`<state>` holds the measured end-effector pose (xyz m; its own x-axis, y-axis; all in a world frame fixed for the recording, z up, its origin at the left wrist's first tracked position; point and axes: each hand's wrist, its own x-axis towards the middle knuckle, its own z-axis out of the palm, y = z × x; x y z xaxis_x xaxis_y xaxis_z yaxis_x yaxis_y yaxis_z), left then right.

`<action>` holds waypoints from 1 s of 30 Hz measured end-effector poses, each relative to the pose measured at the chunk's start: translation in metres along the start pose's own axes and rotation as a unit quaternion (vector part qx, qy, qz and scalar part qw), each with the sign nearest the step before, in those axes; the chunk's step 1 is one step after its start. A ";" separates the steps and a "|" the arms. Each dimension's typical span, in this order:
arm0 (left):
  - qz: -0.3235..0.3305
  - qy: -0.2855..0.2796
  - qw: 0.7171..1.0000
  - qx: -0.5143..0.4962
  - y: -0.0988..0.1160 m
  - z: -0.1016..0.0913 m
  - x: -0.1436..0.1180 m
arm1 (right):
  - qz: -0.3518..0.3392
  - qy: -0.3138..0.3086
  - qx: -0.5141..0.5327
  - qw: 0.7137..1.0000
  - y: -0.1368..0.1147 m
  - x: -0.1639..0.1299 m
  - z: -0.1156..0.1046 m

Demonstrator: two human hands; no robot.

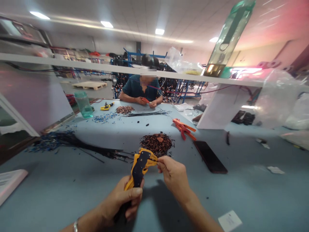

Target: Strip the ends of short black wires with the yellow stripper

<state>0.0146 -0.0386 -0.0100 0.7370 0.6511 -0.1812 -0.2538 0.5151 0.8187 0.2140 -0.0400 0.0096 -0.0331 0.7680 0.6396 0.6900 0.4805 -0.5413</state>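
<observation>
Blue-grey table [91,183], lit ceiling [135,13], co-worker [140,85] opposite — left hand [127,195] clamped round the stripper [140,164], above the table by the pile [153,145] — right hand [175,175], fingertips pinched together, at the stripper's mouth

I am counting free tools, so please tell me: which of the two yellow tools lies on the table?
The far tool, beside a green bottle; the near tool is held in the left hand.

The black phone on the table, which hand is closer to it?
Right. The right hand is left of the phone, at the tip of the yellow tool; the left hand is farther left, gripping that tool.
</observation>
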 end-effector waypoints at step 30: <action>0.100 0.086 0.985 -0.108 0.023 -0.008 0.004 | 0.069 0.074 -0.068 0.993 0.030 0.005 -0.003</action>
<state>0.0066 -0.0201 0.0043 0.5465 0.8267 -0.1338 -0.5241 0.4623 0.7153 0.2369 -0.0229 -0.0021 0.1672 0.7475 0.6428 0.7720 0.3062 -0.5570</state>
